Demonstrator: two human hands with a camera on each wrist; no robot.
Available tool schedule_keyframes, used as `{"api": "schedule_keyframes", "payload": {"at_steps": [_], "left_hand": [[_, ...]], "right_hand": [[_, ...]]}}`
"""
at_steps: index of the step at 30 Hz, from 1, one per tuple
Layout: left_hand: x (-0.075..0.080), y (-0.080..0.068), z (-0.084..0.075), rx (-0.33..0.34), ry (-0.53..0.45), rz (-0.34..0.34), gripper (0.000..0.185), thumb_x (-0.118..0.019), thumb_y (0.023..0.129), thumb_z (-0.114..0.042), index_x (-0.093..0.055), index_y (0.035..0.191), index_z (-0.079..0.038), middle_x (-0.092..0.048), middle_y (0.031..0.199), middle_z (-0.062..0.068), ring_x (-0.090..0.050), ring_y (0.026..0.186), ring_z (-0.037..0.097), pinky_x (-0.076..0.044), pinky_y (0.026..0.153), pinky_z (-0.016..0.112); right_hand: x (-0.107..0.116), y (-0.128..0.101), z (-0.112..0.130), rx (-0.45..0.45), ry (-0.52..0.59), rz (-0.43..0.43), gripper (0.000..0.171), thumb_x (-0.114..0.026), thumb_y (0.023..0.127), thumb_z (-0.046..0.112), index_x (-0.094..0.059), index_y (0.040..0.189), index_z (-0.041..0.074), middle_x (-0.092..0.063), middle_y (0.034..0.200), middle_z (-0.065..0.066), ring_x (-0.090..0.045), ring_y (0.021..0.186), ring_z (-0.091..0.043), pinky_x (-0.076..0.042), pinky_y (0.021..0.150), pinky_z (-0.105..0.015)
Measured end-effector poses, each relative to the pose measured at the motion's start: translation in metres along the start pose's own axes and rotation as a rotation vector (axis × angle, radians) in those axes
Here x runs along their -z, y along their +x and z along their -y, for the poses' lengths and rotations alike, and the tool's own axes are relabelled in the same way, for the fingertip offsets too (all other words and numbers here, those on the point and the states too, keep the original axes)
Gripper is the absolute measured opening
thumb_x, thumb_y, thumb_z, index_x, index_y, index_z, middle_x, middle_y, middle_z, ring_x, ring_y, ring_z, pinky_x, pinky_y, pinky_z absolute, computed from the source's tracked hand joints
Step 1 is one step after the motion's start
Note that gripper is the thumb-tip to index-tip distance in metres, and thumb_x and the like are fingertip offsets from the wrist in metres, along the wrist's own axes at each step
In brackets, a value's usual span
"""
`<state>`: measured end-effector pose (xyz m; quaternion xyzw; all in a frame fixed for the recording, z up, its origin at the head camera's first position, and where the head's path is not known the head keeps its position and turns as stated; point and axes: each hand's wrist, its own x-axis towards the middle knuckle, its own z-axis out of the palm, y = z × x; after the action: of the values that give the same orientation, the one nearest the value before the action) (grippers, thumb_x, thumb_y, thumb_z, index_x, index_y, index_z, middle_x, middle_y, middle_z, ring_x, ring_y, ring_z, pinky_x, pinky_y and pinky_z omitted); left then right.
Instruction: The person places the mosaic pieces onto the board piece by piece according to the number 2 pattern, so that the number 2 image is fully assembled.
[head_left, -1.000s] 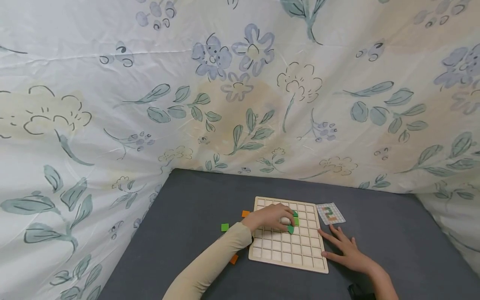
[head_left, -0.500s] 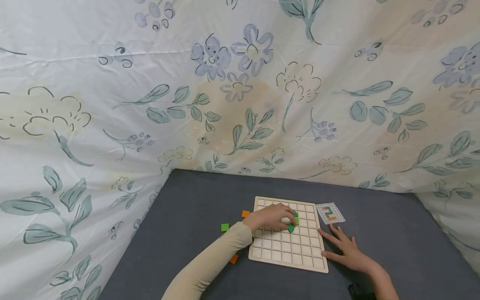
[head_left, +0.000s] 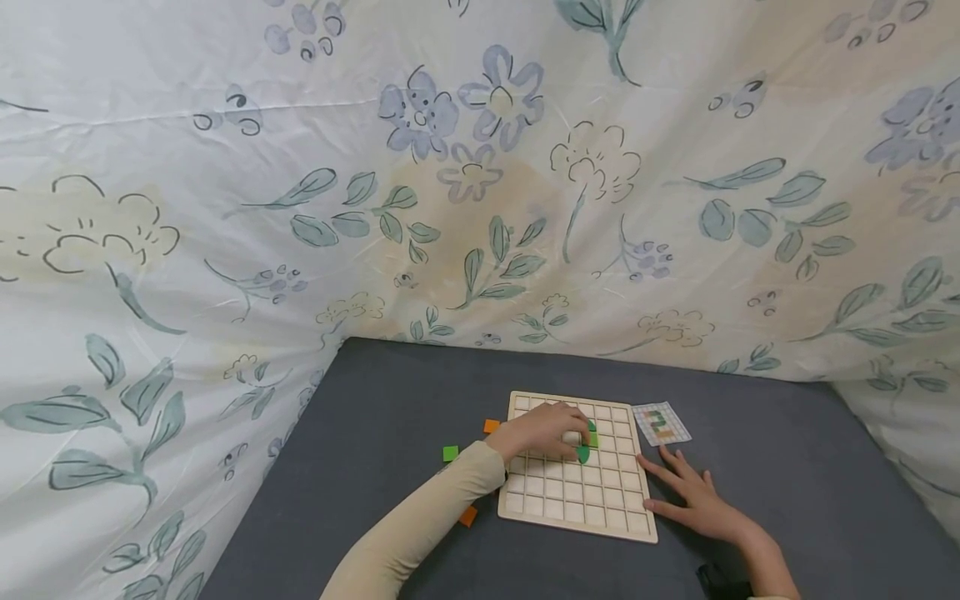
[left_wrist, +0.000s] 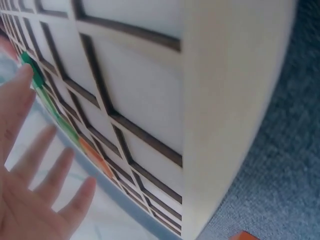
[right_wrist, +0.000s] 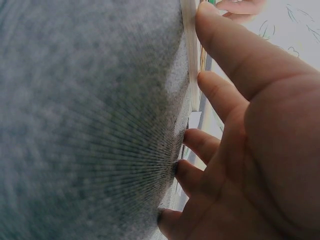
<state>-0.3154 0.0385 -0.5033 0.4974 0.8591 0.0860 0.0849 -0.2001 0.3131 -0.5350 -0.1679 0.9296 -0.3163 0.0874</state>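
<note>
A pale wooden grid board [head_left: 577, 528] lies on the dark table. My left hand [head_left: 551, 429] reaches over its upper half. In the left wrist view its thumb touches a dark green piece [left_wrist: 34, 70], while the other fingers are spread and hold nothing. The head view shows this rounded dark green piece [head_left: 582, 455] in a cell below a light green square [head_left: 593, 439]; another dark green piece [head_left: 592, 425] sits above. An orange piece [left_wrist: 96, 157] on the board is hidden in the head view. My right hand [head_left: 697, 500] rests with spread fingers, thumb and index against the board's right edge.
A small printed pattern card [head_left: 662, 424] lies at the board's upper right corner. Left of the board are loose squares: an orange one [head_left: 491, 426], a green one [head_left: 450, 453] and another orange one [head_left: 468, 517]. Floral cloth [head_left: 480, 208] hangs behind the table.
The dark green piece under my left thumb has shifted slightly up, closer to the light green square, and now looks flatter. My right hand has stayed at the board's edge.
</note>
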Motion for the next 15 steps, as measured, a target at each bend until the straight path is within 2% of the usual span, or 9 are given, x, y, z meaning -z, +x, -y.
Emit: {"api": "schedule_keyframes", "payload": {"at_steps": [5,15], "left_hand": [[-0.0023,0.0030,-0.0019,0.027,0.022,0.000,0.024,-0.063,0.087,-0.039,-0.063,0.109,-0.032,-0.048,0.135,-0.009,-0.040,0.126,0.014,-0.039,0.100,0.033],[-0.0023,0.0064,-0.0052,-0.009,-0.010,0.008,0.022,-0.063,0.088,-0.036,-0.064,0.110,-0.032,-0.048,0.135,-0.008,-0.041,0.126,0.014,-0.037,0.103,0.032]], "right_hand": [[-0.0004,-0.0001,-0.0007,0.001,0.001,0.000,0.065,-0.064,0.085,0.035,-0.039,0.142,0.015,-0.014,0.147,-0.035,-0.002,0.128,-0.063,0.004,0.084,-0.081],[-0.0008,0.0000,-0.0004,0.001,-0.008,-0.005,0.065,-0.064,0.085,0.035,-0.039,0.142,0.014,-0.014,0.147,-0.034,-0.003,0.128,-0.063,0.004,0.084,-0.081]]}}
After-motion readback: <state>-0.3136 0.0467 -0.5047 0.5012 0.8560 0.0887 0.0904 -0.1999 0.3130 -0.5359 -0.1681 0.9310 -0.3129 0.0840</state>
